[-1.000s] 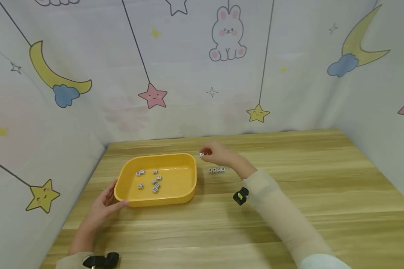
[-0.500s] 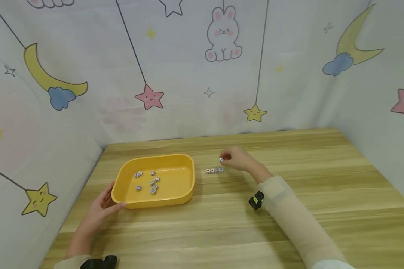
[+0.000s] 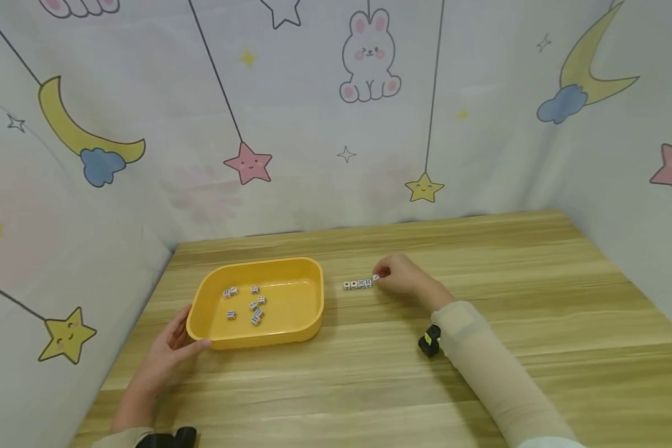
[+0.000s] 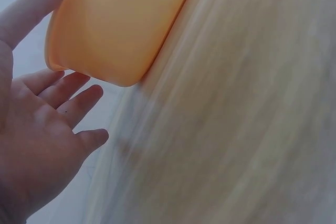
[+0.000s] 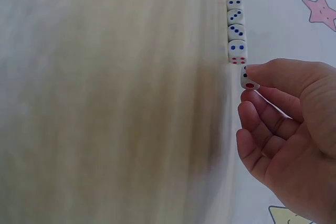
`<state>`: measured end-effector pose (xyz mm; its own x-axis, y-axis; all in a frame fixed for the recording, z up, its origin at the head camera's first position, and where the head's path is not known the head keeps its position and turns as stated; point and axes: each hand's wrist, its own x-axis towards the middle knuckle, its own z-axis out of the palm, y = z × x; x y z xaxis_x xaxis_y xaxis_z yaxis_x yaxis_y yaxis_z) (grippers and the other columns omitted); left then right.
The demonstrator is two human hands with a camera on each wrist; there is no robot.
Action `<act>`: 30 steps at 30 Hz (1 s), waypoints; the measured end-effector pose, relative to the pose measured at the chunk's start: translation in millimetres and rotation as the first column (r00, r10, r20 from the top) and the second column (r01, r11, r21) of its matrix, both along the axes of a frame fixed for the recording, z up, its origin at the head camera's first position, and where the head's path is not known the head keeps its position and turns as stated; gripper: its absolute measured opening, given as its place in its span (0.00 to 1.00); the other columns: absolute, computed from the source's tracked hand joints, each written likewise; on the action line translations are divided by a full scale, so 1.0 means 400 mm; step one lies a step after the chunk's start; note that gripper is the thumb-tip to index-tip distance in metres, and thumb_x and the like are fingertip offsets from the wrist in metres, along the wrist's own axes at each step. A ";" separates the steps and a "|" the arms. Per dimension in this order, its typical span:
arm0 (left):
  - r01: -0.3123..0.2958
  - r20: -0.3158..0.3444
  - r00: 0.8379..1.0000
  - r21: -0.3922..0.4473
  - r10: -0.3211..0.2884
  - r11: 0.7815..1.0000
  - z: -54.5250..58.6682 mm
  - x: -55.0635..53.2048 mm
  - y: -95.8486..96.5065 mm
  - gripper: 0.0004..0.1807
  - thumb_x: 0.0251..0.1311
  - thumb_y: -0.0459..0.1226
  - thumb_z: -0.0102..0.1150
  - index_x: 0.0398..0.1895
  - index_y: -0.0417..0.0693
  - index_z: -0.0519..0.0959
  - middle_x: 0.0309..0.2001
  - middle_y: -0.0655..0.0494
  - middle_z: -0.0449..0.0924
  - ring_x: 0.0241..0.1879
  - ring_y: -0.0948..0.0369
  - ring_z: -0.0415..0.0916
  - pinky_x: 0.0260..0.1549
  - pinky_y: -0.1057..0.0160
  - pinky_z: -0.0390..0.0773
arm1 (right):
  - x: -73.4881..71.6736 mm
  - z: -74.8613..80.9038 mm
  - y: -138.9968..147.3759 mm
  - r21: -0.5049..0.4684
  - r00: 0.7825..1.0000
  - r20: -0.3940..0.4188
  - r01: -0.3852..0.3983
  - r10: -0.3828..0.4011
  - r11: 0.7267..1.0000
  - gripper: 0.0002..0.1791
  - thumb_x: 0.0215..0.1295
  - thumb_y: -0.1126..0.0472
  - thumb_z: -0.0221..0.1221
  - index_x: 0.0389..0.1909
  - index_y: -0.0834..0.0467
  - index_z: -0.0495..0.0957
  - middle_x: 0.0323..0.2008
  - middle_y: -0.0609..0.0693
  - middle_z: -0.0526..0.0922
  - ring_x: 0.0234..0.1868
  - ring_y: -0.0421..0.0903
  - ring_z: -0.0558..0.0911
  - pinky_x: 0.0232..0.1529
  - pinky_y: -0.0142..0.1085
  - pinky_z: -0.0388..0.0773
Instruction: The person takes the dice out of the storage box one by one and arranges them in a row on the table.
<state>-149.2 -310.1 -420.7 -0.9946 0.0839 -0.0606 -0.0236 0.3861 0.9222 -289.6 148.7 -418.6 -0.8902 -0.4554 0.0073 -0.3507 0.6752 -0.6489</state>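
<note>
Four white cubic dice (image 3: pixel 361 284) stand lined up, right grip (image 3: pixel 404 274) pinching a fifth (image 3: pixel 376 277)! Wide left grip (image 3: pixel 165 353) touches the yellow oblong tray (image 3: pixel 269 340); eight more (image 3: pixel 261 300) remain inside.

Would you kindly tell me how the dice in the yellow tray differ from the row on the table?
The tray dice lie scattered, whereas the row of dice forms a straight line. The tray dice sit inside the yellow tray; the row of dice rests on the wooden table. The tray dice number eight, the row of dice four, not counting the die in the right hand. Both are small, white and spotted.
</note>
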 end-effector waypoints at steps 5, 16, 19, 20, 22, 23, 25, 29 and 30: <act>0.007 0.006 1.000 0.009 -0.007 1.000 -0.001 0.002 -0.001 0.48 0.64 0.34 0.60 0.77 0.40 0.37 0.76 0.37 0.37 0.73 0.44 0.43 0.51 0.87 0.62 | 0.000 -0.010 -0.001 0.009 1.000 0.009 -0.002 0.002 1.000 0.08 0.59 0.66 0.62 0.38 0.66 0.82 0.32 0.52 0.83 0.35 0.45 0.78 0.41 0.38 0.77; -0.001 -0.002 1.000 0.013 0.001 1.000 0.003 0.004 0.002 0.48 0.63 0.34 0.60 0.76 0.39 0.38 0.76 0.37 0.37 0.73 0.43 0.42 0.52 0.87 0.61 | 0.000 -0.012 -0.006 0.049 0.999 0.030 -0.015 0.014 0.999 0.09 0.58 0.67 0.61 0.39 0.66 0.82 0.33 0.53 0.83 0.35 0.45 0.77 0.41 0.38 0.77; -0.001 -0.004 1.000 0.013 0.001 1.000 0.002 0.003 0.002 0.48 0.63 0.34 0.61 0.76 0.39 0.38 0.76 0.37 0.37 0.73 0.44 0.42 0.52 0.87 0.61 | 0.000 -0.013 -0.008 0.045 0.999 0.026 -0.024 0.023 0.999 0.09 0.58 0.67 0.62 0.39 0.67 0.82 0.33 0.53 0.83 0.35 0.45 0.77 0.41 0.38 0.77; 0.000 -0.003 1.000 0.011 0.001 1.000 0.001 0.003 0.002 0.48 0.63 0.34 0.61 0.76 0.39 0.38 0.76 0.37 0.37 0.73 0.44 0.42 0.52 0.87 0.61 | 0.000 -0.013 -0.008 0.046 0.999 0.025 -0.026 0.025 0.999 0.09 0.58 0.67 0.62 0.39 0.67 0.82 0.33 0.53 0.83 0.35 0.45 0.77 0.41 0.38 0.77; -0.001 -0.003 1.000 0.010 0.001 1.000 0.000 0.003 0.002 0.48 0.63 0.34 0.60 0.76 0.39 0.38 0.76 0.37 0.37 0.73 0.44 0.42 0.52 0.87 0.61 | 0.000 -0.012 -0.009 0.048 0.999 0.027 -0.028 0.026 0.998 0.10 0.58 0.67 0.62 0.40 0.66 0.82 0.33 0.53 0.83 0.35 0.45 0.77 0.41 0.38 0.77; -0.002 -0.003 1.000 0.007 0.002 1.000 0.000 0.003 0.002 0.48 0.63 0.34 0.61 0.76 0.38 0.38 0.76 0.37 0.38 0.73 0.43 0.42 0.51 0.87 0.61 | 0.000 -0.010 -0.009 0.048 0.999 0.034 -0.022 0.020 0.999 0.10 0.58 0.67 0.62 0.40 0.66 0.82 0.33 0.53 0.83 0.36 0.45 0.77 0.42 0.38 0.77; 0.003 -0.004 1.000 0.009 -0.003 1.000 -0.002 0.003 0.001 0.49 0.63 0.34 0.61 0.76 0.38 0.38 0.76 0.37 0.37 0.73 0.42 0.42 0.51 0.87 0.61 | -0.001 -0.001 -0.009 0.058 0.999 0.037 -0.008 0.006 0.998 0.11 0.58 0.66 0.62 0.42 0.66 0.82 0.35 0.53 0.83 0.37 0.46 0.78 0.43 0.39 0.77; 0.003 -0.003 1.000 0.010 -0.003 1.000 -0.004 0.002 -0.002 0.49 0.63 0.34 0.60 0.76 0.39 0.38 0.76 0.37 0.37 0.73 0.41 0.41 0.51 0.87 0.61 | -0.006 0.036 -0.019 0.071 0.999 0.042 0.012 -0.015 0.997 0.17 0.62 0.63 0.60 0.50 0.67 0.79 0.39 0.55 0.82 0.41 0.48 0.78 0.46 0.42 0.76; 0.001 -0.001 1.000 0.010 -0.001 1.000 -0.005 0.002 -0.004 0.49 0.63 0.34 0.60 0.76 0.39 0.37 0.76 0.37 0.37 0.73 0.41 0.41 0.51 0.87 0.61 | -0.008 0.048 -0.026 0.069 0.999 0.040 0.013 -0.015 0.998 0.18 0.64 0.62 0.59 0.52 0.67 0.78 0.40 0.55 0.82 0.42 0.49 0.78 0.47 0.43 0.76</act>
<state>-148.6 -311.7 -422.7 -0.9946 0.0855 -0.0591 -0.0226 0.3765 0.9262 -292.9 138.4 -399.5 -0.8954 -0.4411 -0.0598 -0.3152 0.7231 -0.6147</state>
